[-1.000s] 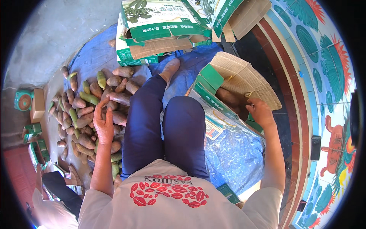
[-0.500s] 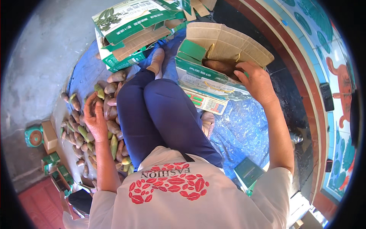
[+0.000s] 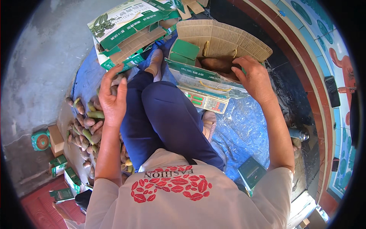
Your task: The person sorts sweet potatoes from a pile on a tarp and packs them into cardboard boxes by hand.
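Note:
Ahead of my knees, an open green and white cardboard box [image 3: 202, 74] stands on a digital scale [image 3: 206, 101]. A brownish radish [image 3: 217, 65] lies inside, and the box walls hide whatever is below it. At the box's right end is my right hand [image 3: 254, 78], its fingertips over the opening and its thumb apart from the fingers. My left hand [image 3: 113, 100] is raised beside my left knee, empty, with fingers and thumb spread. Beyond and below it, a heap of brown and green radishes [image 3: 87, 129] is partly covered by my left arm and leg.
More green and white boxes [image 3: 126, 28] are stacked at the far left. A blue tarp [image 3: 240, 133] covers the floor under my feet. A green box [image 3: 251, 173] is near my right elbow. At left is a teal round device [image 3: 40, 141] beside a brown carton [image 3: 56, 140].
My left hand has moved away from over the radish heap, rightward toward my knee, still empty. My right hand has stayed at the box with small finger movement. The view has shifted slightly.

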### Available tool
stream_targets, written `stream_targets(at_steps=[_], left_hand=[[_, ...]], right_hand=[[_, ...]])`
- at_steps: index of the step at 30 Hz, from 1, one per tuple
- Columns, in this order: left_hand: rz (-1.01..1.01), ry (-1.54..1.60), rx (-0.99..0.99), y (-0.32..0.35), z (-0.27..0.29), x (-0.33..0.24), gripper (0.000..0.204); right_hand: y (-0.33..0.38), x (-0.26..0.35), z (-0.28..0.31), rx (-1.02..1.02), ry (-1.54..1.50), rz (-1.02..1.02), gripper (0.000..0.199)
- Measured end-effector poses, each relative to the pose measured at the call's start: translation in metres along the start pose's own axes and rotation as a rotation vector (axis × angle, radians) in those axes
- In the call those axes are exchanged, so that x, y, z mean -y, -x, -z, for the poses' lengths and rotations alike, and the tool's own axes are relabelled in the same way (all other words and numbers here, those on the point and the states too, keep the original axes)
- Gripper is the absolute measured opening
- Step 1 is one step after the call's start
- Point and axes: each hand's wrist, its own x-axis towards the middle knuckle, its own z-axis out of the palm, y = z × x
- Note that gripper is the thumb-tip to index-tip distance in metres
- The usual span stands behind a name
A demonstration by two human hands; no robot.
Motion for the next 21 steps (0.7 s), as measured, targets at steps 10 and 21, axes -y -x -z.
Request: stream_targets(at_steps=[10,21], left_hand=[[0.036,-0.285,-0.175,0.028,0.056,0.051,0.029],[1.123,-0.62,0.172,0.265,0.115,0.177,0.037]], right_hand=[[0.008,0.011,-0.017,0.083,-0.04,0.049,0.012],[-0.024,0.051,-0.013,0.087,-0.002,0.142,0.014]])
